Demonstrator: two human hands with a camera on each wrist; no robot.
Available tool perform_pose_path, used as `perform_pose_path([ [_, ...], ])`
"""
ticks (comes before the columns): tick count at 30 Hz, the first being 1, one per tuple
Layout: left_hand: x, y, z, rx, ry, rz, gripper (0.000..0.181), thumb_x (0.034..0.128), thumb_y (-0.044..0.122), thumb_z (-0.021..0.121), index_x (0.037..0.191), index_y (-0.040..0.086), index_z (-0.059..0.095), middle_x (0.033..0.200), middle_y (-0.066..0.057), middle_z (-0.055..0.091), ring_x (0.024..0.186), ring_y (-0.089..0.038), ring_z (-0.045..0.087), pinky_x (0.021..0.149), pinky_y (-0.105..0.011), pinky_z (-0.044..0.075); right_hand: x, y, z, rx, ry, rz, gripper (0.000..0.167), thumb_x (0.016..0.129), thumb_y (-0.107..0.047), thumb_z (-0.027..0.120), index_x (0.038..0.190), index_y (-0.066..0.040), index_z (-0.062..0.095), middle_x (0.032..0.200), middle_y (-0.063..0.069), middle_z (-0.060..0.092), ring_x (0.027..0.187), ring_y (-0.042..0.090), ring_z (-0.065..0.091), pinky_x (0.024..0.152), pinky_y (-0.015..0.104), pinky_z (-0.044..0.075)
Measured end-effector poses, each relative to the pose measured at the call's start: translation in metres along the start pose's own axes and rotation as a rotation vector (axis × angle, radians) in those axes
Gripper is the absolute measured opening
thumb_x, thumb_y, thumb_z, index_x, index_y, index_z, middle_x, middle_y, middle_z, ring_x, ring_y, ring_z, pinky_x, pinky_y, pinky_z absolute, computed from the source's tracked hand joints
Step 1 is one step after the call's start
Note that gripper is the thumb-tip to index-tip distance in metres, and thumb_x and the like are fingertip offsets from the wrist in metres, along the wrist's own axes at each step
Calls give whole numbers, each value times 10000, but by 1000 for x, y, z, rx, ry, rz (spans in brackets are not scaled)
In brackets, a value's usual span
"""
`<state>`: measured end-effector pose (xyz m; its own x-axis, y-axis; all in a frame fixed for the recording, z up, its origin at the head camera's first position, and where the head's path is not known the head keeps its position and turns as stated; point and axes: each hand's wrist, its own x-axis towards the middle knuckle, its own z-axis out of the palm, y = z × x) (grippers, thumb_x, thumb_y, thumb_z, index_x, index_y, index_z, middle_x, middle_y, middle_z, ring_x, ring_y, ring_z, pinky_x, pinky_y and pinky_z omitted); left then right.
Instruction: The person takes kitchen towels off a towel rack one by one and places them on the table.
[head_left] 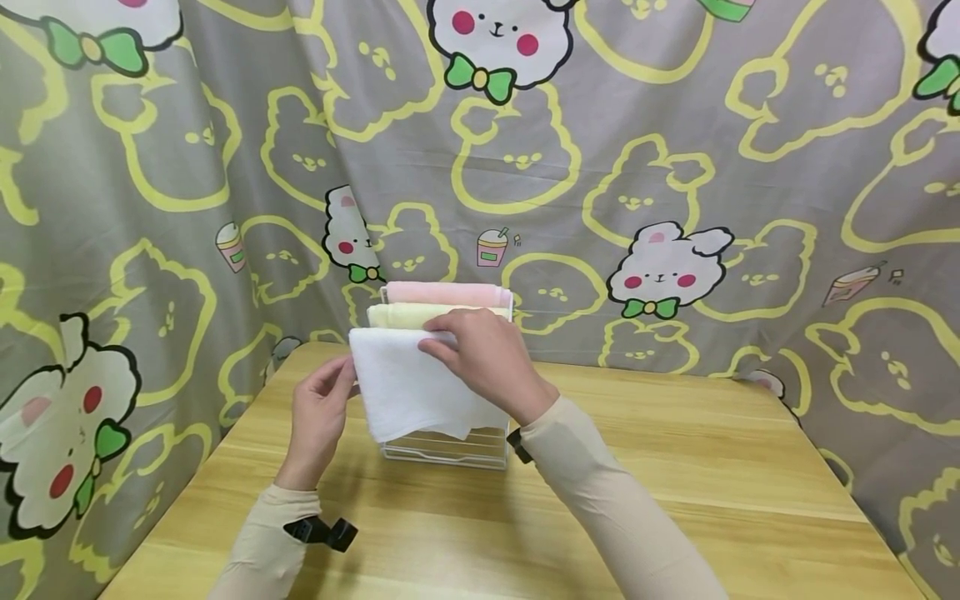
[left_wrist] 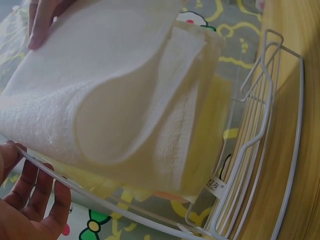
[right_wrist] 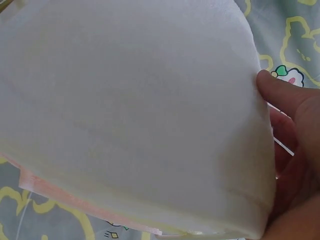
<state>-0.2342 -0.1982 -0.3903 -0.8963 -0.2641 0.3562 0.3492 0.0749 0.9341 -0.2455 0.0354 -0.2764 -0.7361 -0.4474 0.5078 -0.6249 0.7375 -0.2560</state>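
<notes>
A wooden table (head_left: pixel 675 517) with pale, lengthwise grain carries a rack (head_left: pixel 446 461) of thin, white-coated wire, standing in its far-left portion, nearer the far edge than the near edge. Cream sleeves (head_left: pixel 600 483) extend in from the near edge; a black wrist device (head_left: pixel 321 532) is worn at the left cuff. The hands are apart. The left hand (head_left: pixel 318 421), at the left side of the rack, has thumb and fingers around a front wire; whether cloth is also pinched cannot be told. The right hand (head_left: pixel 487 354) pinches the top edge of the white towel (head_left: pixel 420 379), thumb in front, fingers behind. This towel, soft and matte, drapes over the front of the rack with an uneven lower edge. Behind it hang a yellow towel (head_left: pixel 401 315), then a pink towel (head_left: pixel 442 292). A grey printed curtain (head_left: pixel 540 175) stands beyond the far edge. Only the left wrist view shows the white towel's inner fold, the bent wire loops and a small printed label (left_wrist: pixel 216 186).
</notes>
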Motion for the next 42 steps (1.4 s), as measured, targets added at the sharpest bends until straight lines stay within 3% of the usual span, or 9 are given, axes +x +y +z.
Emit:
perform_pose_path([
  [15,1,-2,0,-18,-7,1,319,1042,210,613,1208,-52,688,1048,94,734,989,-91,687,879,-249,617,0,1,3,46,65,-27,134,951,-356,741,978,-249,817,935,-118,779,795,45,707,614,289,561],
  [33,1,-2,0,-22,-4,-4,327,1042,197,612,1209,-77,675,1030,102,735,966,-88,692,869,-257,621,1,1,3,71,120,-43,132,948,-325,743,987,-225,819,937,-99,779,835,43,721,646,289,587],
  [42,1,-3,-1,-46,-4,9,289,1033,195,628,1175,-46,702,1025,83,741,962,-96,696,852,-238,621,4,2,-2,101,203,-77,138,949,-296,746,991,-182,812,960,-67,781,896,72,728,770,289,608],
])
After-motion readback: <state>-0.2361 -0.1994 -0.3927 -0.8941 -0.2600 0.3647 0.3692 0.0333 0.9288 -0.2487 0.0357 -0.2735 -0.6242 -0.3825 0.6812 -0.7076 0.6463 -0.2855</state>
